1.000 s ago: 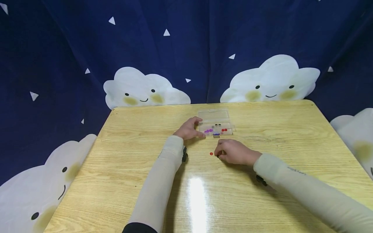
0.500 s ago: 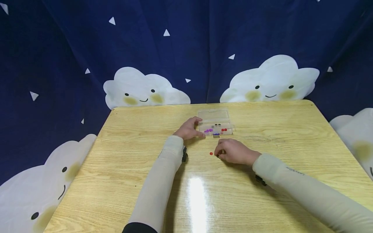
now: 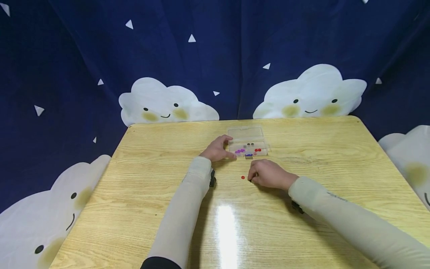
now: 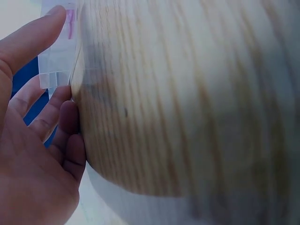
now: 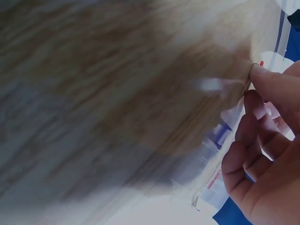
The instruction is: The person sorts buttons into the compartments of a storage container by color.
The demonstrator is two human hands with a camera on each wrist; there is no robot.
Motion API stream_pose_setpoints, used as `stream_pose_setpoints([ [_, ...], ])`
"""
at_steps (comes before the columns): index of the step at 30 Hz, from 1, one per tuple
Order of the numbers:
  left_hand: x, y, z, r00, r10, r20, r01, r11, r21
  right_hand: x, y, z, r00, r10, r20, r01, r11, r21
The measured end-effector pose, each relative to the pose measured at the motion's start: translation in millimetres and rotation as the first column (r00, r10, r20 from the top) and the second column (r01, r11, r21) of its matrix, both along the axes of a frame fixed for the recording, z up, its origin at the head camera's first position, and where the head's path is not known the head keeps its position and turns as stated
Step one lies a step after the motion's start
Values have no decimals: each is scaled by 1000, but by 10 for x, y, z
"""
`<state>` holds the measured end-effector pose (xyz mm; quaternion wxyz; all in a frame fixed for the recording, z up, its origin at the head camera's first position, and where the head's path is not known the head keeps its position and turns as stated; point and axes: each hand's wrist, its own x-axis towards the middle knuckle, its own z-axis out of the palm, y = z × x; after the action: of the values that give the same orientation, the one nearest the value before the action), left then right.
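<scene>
A clear plastic box (image 3: 246, 131) lies with its lid folded back near the far side of the table. My left hand (image 3: 216, 149) holds its left end, thumb at the front side and fingers toward the back; the left wrist view shows the thumb and fingertips around the box's end (image 4: 58, 51). In front of the box, my right hand (image 3: 270, 174) has thumb and forefinger together at the tabletop, pinching a small black disc (image 3: 250, 181), mostly hidden by the fingers. Just left of it lies a small red disc (image 3: 243, 177).
Inside the box are several purple pieces (image 3: 240, 151), red pieces (image 3: 258, 150) and black pieces (image 3: 250, 144), in separate compartments. A blue piece (image 3: 248, 155) shows at its front edge. The wooden table (image 3: 134, 179) ends at a dark blue curtain (image 3: 235, 56) with clouds.
My right hand's fingers have closed in slightly over the black disc, so less of it shows. The left hand, the box and the red disc stay in place.
</scene>
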<state>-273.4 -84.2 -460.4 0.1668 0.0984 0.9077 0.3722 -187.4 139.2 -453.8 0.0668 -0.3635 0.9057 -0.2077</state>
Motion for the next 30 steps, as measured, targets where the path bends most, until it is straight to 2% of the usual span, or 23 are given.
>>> stream_pose_setpoints([
  [10, -24, -1, -17, 1000, -2, 3, 2, 1000, 6, -26, -39, 46, 1000, -9, 30, 8, 999, 38],
  [19, -20, -3, -20, 1000, -10, 2, 10, 1000, 11, -27, -40, 23, 998, 37, -51, -36, 999, 17],
  [30, -30, -10, -16, 1000, -5, 16, 5, 1000, 23, -8, 10, 3, 999, 9, -52, -7, 1000, 25],
])
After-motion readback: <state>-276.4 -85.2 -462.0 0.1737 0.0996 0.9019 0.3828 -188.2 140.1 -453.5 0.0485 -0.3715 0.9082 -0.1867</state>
